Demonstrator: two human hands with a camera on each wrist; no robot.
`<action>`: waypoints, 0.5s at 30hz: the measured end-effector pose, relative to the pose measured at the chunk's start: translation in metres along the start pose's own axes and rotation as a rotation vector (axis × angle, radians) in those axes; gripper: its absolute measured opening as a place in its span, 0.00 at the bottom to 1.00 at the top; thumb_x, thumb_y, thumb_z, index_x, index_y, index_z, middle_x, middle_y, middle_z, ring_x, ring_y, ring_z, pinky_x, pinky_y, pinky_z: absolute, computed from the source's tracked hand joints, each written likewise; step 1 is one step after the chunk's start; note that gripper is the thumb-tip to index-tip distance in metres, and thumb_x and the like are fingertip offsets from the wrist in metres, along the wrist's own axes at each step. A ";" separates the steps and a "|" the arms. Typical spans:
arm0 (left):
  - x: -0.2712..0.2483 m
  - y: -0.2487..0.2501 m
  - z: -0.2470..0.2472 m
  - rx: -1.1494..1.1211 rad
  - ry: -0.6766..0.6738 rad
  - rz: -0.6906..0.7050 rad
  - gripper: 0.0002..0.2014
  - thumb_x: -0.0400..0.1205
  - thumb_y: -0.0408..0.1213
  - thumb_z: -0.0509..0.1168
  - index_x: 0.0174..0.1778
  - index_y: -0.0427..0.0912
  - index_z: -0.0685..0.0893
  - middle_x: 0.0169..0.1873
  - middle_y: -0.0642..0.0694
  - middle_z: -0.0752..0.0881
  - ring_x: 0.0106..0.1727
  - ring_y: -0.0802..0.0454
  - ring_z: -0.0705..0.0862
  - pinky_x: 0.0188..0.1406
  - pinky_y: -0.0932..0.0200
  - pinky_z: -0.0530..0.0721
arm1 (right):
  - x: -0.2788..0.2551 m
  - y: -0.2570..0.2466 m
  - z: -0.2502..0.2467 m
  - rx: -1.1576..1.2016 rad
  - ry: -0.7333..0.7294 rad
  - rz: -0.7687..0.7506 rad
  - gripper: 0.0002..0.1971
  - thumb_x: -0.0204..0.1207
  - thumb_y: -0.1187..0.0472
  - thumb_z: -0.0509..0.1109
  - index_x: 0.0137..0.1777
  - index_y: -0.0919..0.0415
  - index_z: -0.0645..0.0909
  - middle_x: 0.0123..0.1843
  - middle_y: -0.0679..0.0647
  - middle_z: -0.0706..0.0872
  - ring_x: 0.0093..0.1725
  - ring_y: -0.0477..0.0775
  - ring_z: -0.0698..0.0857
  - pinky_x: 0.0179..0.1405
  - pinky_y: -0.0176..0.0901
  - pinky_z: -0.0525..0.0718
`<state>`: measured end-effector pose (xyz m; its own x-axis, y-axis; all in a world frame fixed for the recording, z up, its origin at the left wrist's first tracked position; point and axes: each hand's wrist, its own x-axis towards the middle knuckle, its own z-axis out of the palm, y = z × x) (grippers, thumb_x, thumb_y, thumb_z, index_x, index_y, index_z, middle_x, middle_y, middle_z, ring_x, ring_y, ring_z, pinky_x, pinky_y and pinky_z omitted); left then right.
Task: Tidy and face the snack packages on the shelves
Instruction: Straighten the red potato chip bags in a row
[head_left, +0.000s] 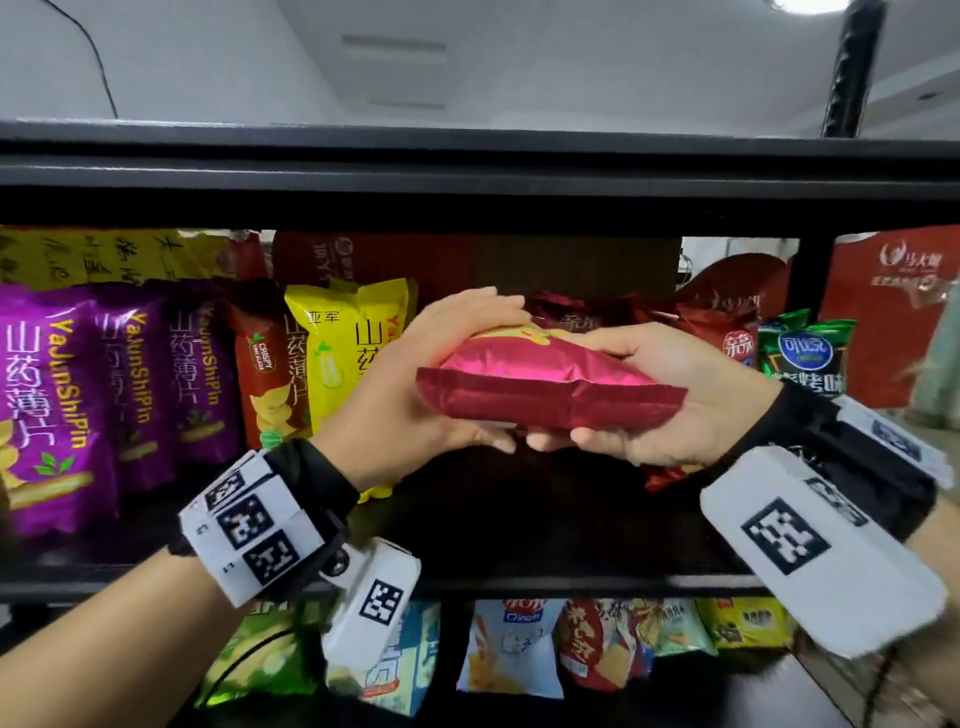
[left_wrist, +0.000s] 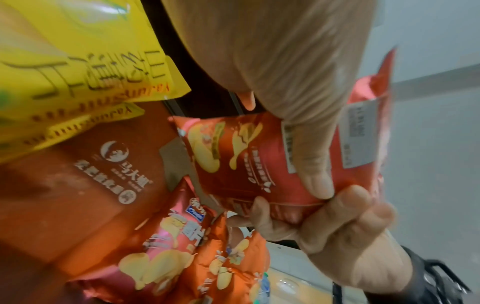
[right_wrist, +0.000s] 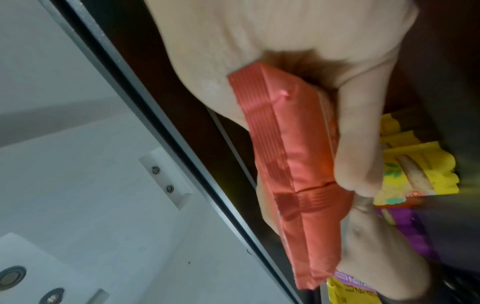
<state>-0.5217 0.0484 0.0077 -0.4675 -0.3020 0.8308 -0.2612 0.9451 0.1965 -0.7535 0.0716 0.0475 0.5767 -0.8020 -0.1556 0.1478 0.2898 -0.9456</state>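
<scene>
I hold a shiny red snack bag (head_left: 545, 384) flat and level in front of the middle shelf. My left hand (head_left: 405, 384) grips its left end, fingers over the top and thumb underneath. My right hand (head_left: 722, 384) grips the right end, thumb on top and fingers below. In the left wrist view the left thumb (left_wrist: 311, 164) presses the red bag (left_wrist: 244, 156), whose printed chip picture shows, and the right hand's fingers (left_wrist: 337, 222) curl round its edge. The right wrist view shows the red bag's sealed seam (right_wrist: 285, 164) under my right thumb (right_wrist: 363, 144).
Purple bags (head_left: 52, 395) and yellow bags (head_left: 353, 353) stand upright at the shelf's left. Red bags (head_left: 717, 322) lie jumbled behind my hands, beside a green bag (head_left: 805, 353). A bare dark stretch of shelf board (head_left: 519, 519) lies below the held bag. Several bags (head_left: 509, 649) fill the lower shelf.
</scene>
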 end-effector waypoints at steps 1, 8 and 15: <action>0.003 0.003 0.001 -0.076 0.015 0.001 0.36 0.68 0.48 0.83 0.72 0.46 0.80 0.73 0.50 0.82 0.77 0.50 0.77 0.77 0.41 0.76 | -0.004 0.002 0.001 -0.012 -0.038 0.005 0.26 0.73 0.51 0.72 0.69 0.63 0.83 0.61 0.73 0.87 0.46 0.69 0.92 0.32 0.48 0.93; 0.018 -0.008 0.005 -0.427 0.131 -0.127 0.26 0.63 0.34 0.84 0.57 0.45 0.87 0.49 0.55 0.93 0.52 0.58 0.92 0.50 0.64 0.88 | -0.020 0.006 -0.004 -0.164 0.121 -0.507 0.46 0.74 0.25 0.49 0.80 0.59 0.70 0.75 0.62 0.81 0.74 0.64 0.80 0.75 0.68 0.74; 0.013 -0.017 0.016 -0.592 0.138 -0.277 0.18 0.69 0.38 0.82 0.54 0.48 0.87 0.47 0.54 0.94 0.48 0.55 0.93 0.43 0.66 0.88 | 0.012 0.028 0.011 -0.461 0.441 -0.806 0.22 0.71 0.58 0.77 0.65 0.58 0.82 0.63 0.62 0.89 0.62 0.63 0.88 0.68 0.72 0.81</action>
<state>-0.5369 0.0265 0.0068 -0.3268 -0.5617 0.7601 0.1701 0.7562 0.6319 -0.7337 0.0754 0.0221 0.0820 -0.8171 0.5706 -0.0160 -0.5735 -0.8190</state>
